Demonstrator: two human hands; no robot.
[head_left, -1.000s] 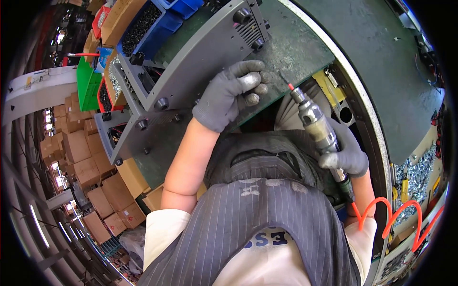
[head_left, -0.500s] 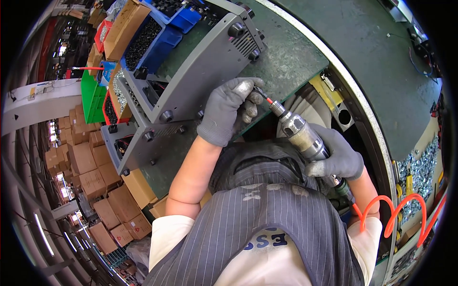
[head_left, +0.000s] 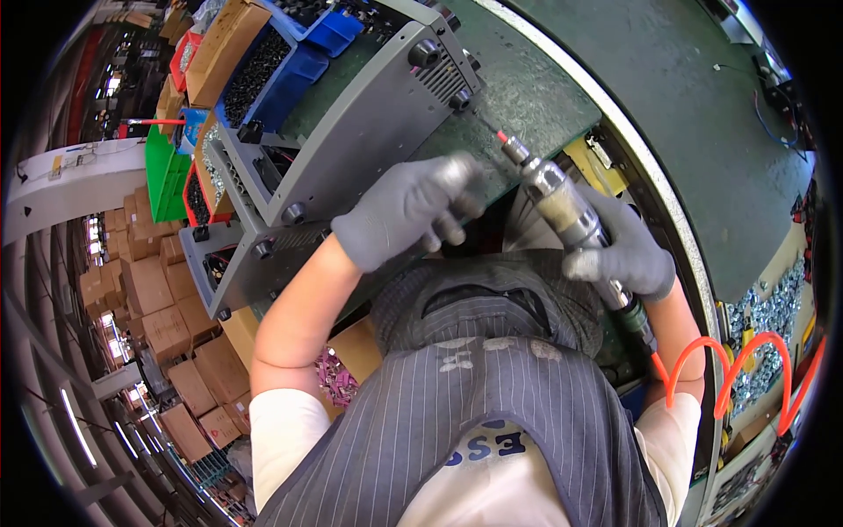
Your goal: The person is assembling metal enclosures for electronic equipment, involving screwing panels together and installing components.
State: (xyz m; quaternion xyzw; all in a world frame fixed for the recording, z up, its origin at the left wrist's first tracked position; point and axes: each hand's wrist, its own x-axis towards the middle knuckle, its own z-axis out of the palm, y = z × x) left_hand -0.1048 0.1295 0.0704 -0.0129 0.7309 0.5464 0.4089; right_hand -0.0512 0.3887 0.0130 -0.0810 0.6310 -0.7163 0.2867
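The grey metal chassis (head_left: 351,132) lies on the green counter (head_left: 544,97), and everything else is placed from it. At its near right corner the bit of the pneumatic screwdriver (head_left: 562,206) meets a black knob-like foot, though the exact contact point is too small to make out. The right hand (head_left: 628,250), gloved in grey, has its fingers wrapped tight around the screwdriver's barrel just right of the chassis. The left hand (head_left: 404,215), also gloved, rests on the chassis's near edge with fingers curled loosely, seemingly holding nothing. An orange coiled air hose (head_left: 729,369) trails well to the right. Beyond the chassis's far left side stand blue bins (head_left: 290,61) of small dark parts and a green bin (head_left: 162,171).
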